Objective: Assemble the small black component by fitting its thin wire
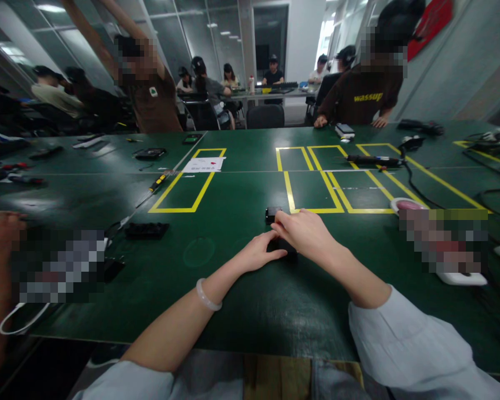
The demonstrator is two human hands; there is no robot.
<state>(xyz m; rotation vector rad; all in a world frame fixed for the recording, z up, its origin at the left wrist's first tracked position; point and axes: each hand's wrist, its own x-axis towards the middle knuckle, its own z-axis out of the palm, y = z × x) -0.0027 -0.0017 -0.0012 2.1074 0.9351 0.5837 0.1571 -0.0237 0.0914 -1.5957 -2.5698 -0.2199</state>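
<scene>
My left hand (260,253), with a pale bracelet above its wrist, rests low over the table, thumb and fingers around the left side of a small black object (291,251). Reaching in from the right, my right hand (306,230) has its fingers curled down onto the same object, the fingertips close to those of the left. Both hands cover most of it, so its kind cannot be made out. Just beyond my right fingertips lies a small black box-shaped piece (272,214) on the green table (233,300).
Yellow tape rectangles (173,210) mark the tabletop. A black ridged strip (146,230) and a yellow-black screwdriver-like tool (157,183) lie left. At right are a white-edged phone-like item (462,278) and a black corded tool (375,160). Another person's hand (2,230) is at far left.
</scene>
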